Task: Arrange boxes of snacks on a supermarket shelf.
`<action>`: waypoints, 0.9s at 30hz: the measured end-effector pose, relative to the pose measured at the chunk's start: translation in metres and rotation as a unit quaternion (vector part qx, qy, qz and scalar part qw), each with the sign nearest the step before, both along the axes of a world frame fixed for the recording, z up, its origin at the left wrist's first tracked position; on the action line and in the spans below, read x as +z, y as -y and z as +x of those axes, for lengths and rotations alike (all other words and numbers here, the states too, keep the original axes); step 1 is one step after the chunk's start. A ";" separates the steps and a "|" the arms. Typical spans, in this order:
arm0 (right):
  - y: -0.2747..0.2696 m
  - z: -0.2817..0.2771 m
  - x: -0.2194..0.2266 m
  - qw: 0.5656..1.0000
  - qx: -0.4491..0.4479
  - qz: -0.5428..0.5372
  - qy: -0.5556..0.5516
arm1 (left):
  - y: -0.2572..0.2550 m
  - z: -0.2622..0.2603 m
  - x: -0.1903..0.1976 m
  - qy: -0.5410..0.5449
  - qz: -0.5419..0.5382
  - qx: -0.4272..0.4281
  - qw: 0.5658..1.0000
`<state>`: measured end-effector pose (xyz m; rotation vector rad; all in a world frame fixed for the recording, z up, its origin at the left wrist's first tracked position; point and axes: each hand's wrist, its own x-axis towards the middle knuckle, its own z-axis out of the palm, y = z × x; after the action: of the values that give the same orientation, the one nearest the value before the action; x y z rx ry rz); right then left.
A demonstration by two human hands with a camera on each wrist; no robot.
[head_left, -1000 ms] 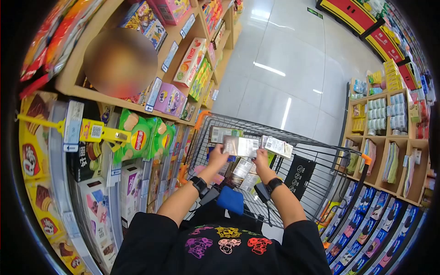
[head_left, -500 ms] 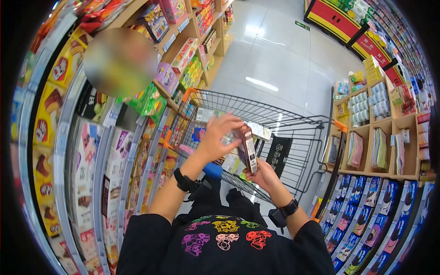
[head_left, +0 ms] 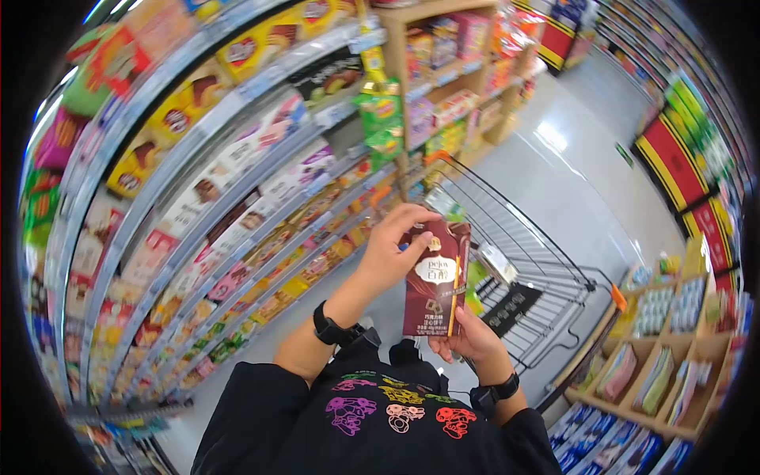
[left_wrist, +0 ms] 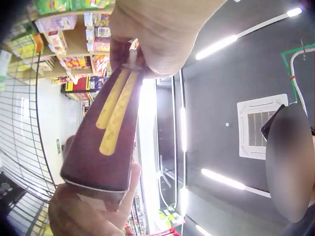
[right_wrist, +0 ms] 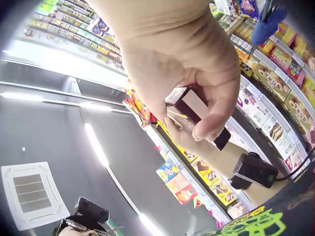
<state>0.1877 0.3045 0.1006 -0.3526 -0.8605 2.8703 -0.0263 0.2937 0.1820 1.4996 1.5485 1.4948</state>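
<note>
A dark maroon Pejoy box (head_left: 434, 281) is held upright between both hands in the head view, its printed front facing up toward the camera. My left hand (head_left: 396, 241) grips its upper left corner, thumb across the front. The right hand (head_left: 475, 342) holds the bottom right corner, its fingers partly behind the box. In the left wrist view, the box (left_wrist: 106, 132) shows a side with two yellow sticks, the left hand (left_wrist: 152, 34) at its top end. The right wrist view has the right hand (right_wrist: 192, 73) curled round the box's end (right_wrist: 189, 105).
A wire shopping cart (head_left: 546, 269) stands beyond the hands, with a black panel (head_left: 512, 309) and several packages inside. Packed snack shelves (head_left: 214, 190) line the left. A wooden display (head_left: 633, 412) holds folded cloths at the lower right, and grey floor (head_left: 546, 134) runs ahead.
The view has swung left toward the shelves. The box, edge-on half a second ago, now has its front turned to the head camera, and my left hand, which was loosely spread beside it, grips its top.
</note>
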 end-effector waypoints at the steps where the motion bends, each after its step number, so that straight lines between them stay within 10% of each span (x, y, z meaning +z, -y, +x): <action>1: 0.002 -0.008 0.000 1.000 0.019 0.002 -0.014 | 0.009 -0.008 0.002 -0.004 0.012 0.020 1.000; 16: 0.108 -0.132 0.034 0.974 0.195 0.040 -0.109 | 0.233 -0.102 0.003 0.053 0.091 0.336 0.936; 27: 0.303 -0.194 0.032 0.977 0.185 0.099 -0.034 | 0.474 -0.119 -0.022 0.086 0.106 0.454 0.881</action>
<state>-0.0059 0.0015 0.1326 -0.0761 -1.3089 3.0602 -0.1454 -0.1799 0.1601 0.6650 2.1603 2.2771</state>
